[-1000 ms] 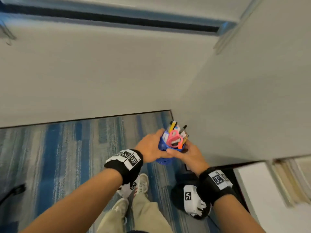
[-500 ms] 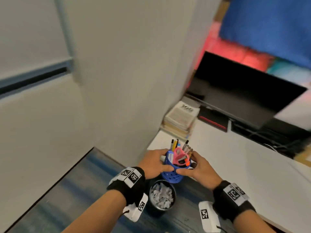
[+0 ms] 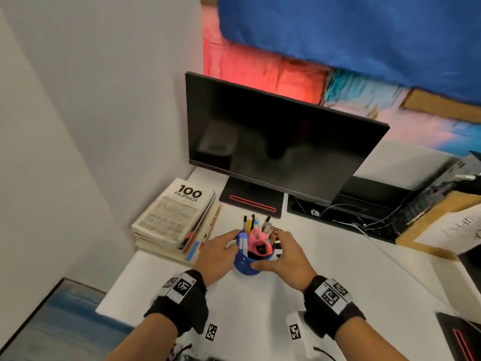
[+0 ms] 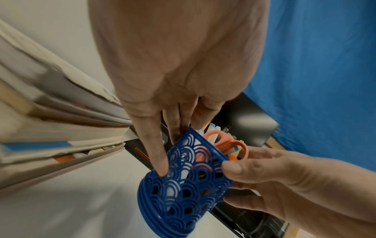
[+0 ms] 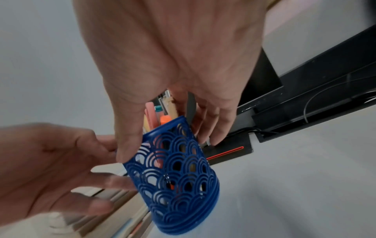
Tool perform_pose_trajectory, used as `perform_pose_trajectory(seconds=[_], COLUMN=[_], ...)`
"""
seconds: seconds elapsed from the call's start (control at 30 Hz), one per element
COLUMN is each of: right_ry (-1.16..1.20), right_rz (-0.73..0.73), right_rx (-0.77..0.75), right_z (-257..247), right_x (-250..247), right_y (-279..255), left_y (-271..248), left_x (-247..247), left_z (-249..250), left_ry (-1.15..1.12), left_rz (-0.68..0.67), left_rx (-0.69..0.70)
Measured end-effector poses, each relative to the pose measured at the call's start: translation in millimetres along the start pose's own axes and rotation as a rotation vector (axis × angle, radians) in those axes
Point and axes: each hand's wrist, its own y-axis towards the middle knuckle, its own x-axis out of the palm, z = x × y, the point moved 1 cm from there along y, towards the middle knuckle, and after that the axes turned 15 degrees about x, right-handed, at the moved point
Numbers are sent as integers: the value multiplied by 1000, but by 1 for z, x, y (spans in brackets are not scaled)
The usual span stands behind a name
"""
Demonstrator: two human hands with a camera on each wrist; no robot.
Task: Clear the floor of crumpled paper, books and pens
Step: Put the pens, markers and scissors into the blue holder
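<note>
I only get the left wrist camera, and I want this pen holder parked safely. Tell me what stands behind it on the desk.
Observer: A dark monitor stands behind the pen holder. Its stand sits just beyond the pens.
Operator: Now give me the right side.
Observer: Loose cables lie in a black recess to the right of the stand, apart from the holder.
Operator: Read me the top book on the left.
Observer: The top book of the stack reads "100 Filipinos". The stack lies flat against the wall.
</note>
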Motion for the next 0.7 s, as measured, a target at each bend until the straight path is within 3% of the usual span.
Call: perform_pose_trajectory(seconds=[0.3, 0.53, 0.7], right_ry=[-123, -83, -4], right_rz=[-20, -65, -122], right_rx=[-31, 4, -5], right_z=[-36, -43, -38], right_x=[13, 20, 16], right_y=[119, 157, 159], left_y=[95, 133, 131], left_x=[-19, -20, -19], left_z=[-27, -47, -45], left_ry=[69, 94, 132], left_rz=[118, 97, 154], left_rx=[-157, -157, -135])
